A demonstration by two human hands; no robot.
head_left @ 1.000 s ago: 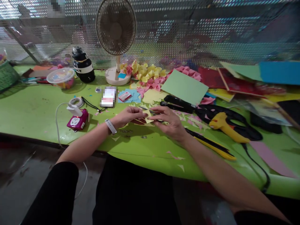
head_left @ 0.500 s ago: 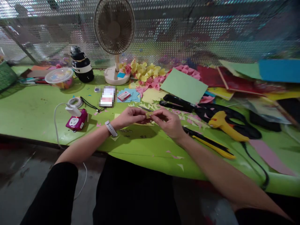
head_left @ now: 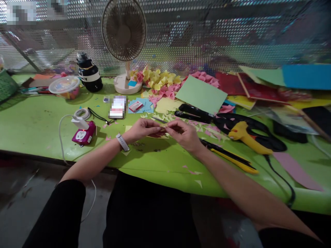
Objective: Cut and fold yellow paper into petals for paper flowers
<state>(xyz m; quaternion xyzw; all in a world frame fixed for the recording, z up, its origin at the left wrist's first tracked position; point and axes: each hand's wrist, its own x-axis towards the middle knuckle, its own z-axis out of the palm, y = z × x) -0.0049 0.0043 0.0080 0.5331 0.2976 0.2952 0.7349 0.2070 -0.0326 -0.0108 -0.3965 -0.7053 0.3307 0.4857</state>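
My left hand (head_left: 143, 129) and my right hand (head_left: 183, 135) meet over the middle of the green table (head_left: 33, 125). Both pinch a small yellow paper piece (head_left: 163, 128) between their fingertips, just above the tabletop. A white band sits on my left wrist (head_left: 122, 141). Small yellow and pink paper scraps (head_left: 207, 130) lie scattered around the hands. A pile of folded yellow and pink paper pieces (head_left: 160, 82) lies behind them by the fan.
A desk fan (head_left: 124, 44) stands at the back, a black bottle (head_left: 89, 73) and a lidded plastic bowl (head_left: 64, 86) to its left. A yellow glue gun (head_left: 245, 137), black stapler (head_left: 196, 113), yellow-black cutter (head_left: 230, 157), pink power adapter (head_left: 83, 133) and coloured paper sheets (head_left: 200, 94) surround the hands.
The yellow paper, held flatter and wider a second ago, is now pinched small between both hands' fingertips. The hands have drawn closer together.
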